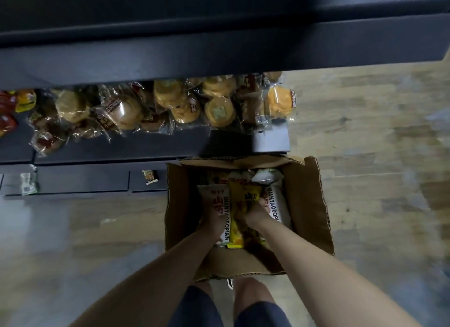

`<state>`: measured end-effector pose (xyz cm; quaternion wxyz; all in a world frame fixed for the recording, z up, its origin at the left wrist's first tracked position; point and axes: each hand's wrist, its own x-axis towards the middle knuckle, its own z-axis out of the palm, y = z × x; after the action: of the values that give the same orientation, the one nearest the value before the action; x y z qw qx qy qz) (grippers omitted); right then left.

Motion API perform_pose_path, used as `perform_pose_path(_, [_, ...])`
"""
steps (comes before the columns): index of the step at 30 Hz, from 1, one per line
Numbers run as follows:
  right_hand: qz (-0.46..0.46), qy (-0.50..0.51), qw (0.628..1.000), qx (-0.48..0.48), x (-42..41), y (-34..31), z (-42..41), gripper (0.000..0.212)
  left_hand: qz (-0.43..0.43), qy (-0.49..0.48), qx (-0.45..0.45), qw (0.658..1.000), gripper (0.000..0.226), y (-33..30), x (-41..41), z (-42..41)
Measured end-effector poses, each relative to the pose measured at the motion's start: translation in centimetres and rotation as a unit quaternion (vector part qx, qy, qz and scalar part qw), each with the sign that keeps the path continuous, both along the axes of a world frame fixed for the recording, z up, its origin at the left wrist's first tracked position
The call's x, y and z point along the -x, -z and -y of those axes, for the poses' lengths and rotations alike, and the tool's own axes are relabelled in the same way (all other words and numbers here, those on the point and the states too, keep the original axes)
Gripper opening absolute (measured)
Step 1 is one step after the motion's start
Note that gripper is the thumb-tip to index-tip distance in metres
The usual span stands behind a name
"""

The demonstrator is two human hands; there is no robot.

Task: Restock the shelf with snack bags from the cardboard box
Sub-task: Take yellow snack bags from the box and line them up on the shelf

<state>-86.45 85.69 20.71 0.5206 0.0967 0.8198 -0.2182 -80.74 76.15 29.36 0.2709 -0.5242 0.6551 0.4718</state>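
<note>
Yellow snack bag (239, 206) stands upright at centre of the open cardboard box (314, 205), lower middle of the frame, with both hands pushed down against it. Left hand (215, 223) sits on the bag's left side, fingers curled down between it and a white bag (220, 205) printed "SHANYAOBOPIAN"; right hand (258, 210) sits on the bag's right side, fingers curled onto its upper edge, beside a second white bag (276, 200) with the same print. Both hands look to be grasping the yellow bag, though the fingertips are buried among the packs. More packets lie at the far end of the box, blurred. Both bare forearms reach in from the bottom edge; dark shorts (199, 307) and knees show below the box.

Box rests on a pale wooden floor (365, 156), its far flap touching the base of a dark shelf (121, 146). On that shelf, across the upper left and centre, clear-wrapped round buns (175, 100) are piled loosely. Red and yellow packs (14, 107) sit at the far left edge. Two small price tags (151, 177) hang on the shelf's front rail
</note>
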Motion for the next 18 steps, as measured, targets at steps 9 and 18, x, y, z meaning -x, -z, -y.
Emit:
perform_pose_path(9, [-0.045,0.197,0.978,0.055,2.3,-4.6,-1.6,0.042,-0.073,0.011,-0.011,0.997,0.047,-0.4,1.1,0.3])
perform_pose_path(18, [-0.056,0.179,0.962,0.200,1.4,-8.2,-2.2,0.032,-0.089,-0.005,0.002,0.996,0.040,-0.5,1.9,0.1])
